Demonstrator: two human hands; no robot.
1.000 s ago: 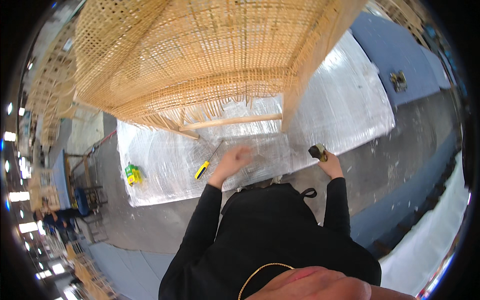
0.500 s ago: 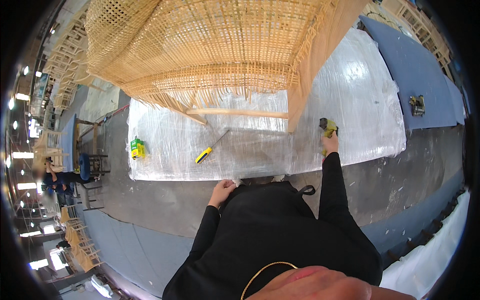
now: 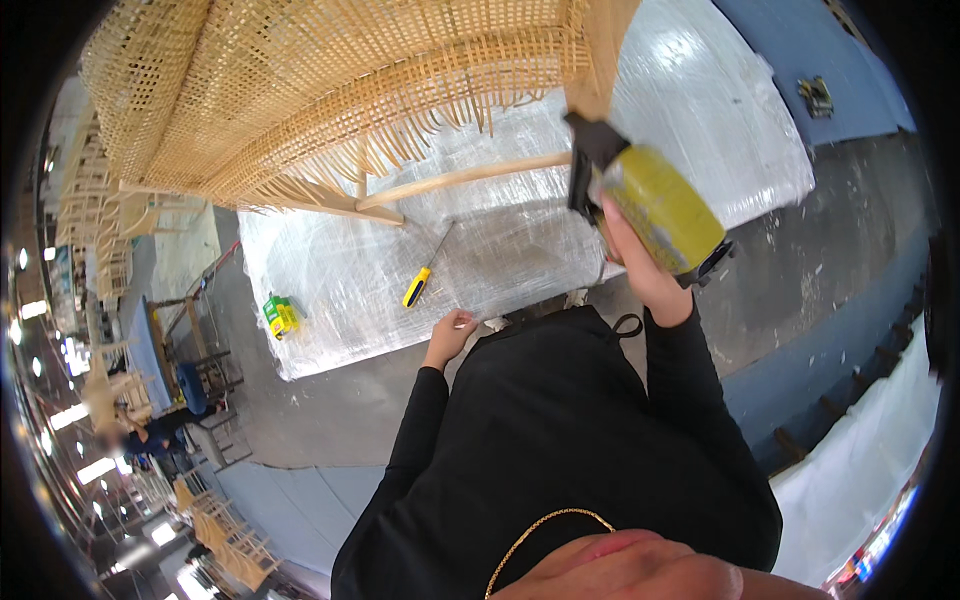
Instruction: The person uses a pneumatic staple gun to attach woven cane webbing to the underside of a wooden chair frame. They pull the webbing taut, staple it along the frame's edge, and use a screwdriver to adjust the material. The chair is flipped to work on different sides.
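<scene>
My right hand (image 3: 645,262) grips a yellow-and-black staple gun (image 3: 665,205), raised over the near right part of the work surface. Beyond its black head stands a wooden leg (image 3: 596,75) of a chair frame with a woven cane panel (image 3: 330,70), whose loose strand ends hang down as a fringe. My left hand (image 3: 450,336) is low at the surface's near edge, fingers curled in; what they hold, if anything, is hidden. A screwdriver (image 3: 416,288) with a yellow-and-dark handle lies just beyond it on the plastic-wrapped surface (image 3: 350,335).
A small green-and-yellow box (image 3: 281,316) sits near the left edge of the wrapped surface. At far right, a second tool (image 3: 815,97) lies on a blue-covered table (image 3: 770,40). Wooden chair frames (image 3: 95,215) and a person (image 3: 165,430) are off to the left.
My right hand has lifted the staple gun off the wrapped surface and brought it toward me. My left hand has shifted slightly. The view has tilted, so the chair appears farther left.
</scene>
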